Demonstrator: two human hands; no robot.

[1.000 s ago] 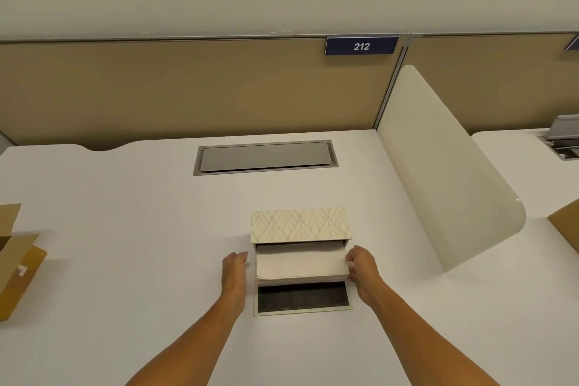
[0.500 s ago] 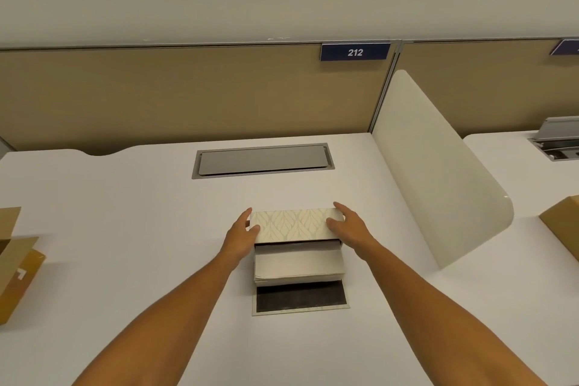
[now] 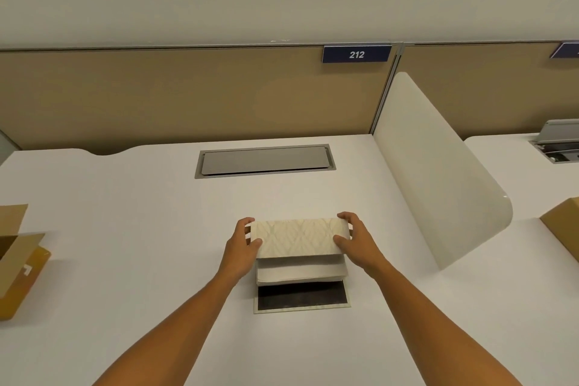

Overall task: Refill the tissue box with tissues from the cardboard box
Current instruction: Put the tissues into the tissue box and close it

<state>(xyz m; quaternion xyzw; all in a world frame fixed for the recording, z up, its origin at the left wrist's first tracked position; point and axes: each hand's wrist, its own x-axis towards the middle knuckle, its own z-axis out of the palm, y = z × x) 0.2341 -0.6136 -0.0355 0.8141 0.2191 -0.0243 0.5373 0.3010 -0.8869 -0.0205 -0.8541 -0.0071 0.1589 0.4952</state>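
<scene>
A smooth, matt white worktop (image 3: 125,229) carries a tissue box (image 3: 299,236) of matt, leaf-patterned card and a soft paper tissue stack (image 3: 300,271). A brushed grey metal cable hatch (image 3: 264,161) is set into it. A plain brown cardboard box (image 3: 18,260) looks dull and rough.

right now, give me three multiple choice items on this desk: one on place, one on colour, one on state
1. Where is the cardboard box?
A. far left of the desk
B. on the grey hatch
C. behind the sign

2. What colour is the 212 sign?
A. red
B. navy
C. green

3. What are the hands doing?
A. resting flat on the desk
B. both gripping the tissue box cover
C. one holds a pen

Answers: 1 A, it sits at the left edge. 2 B, white digits on navy. 3 B, left hand and right hand clasp its ends above the tissues.
</scene>
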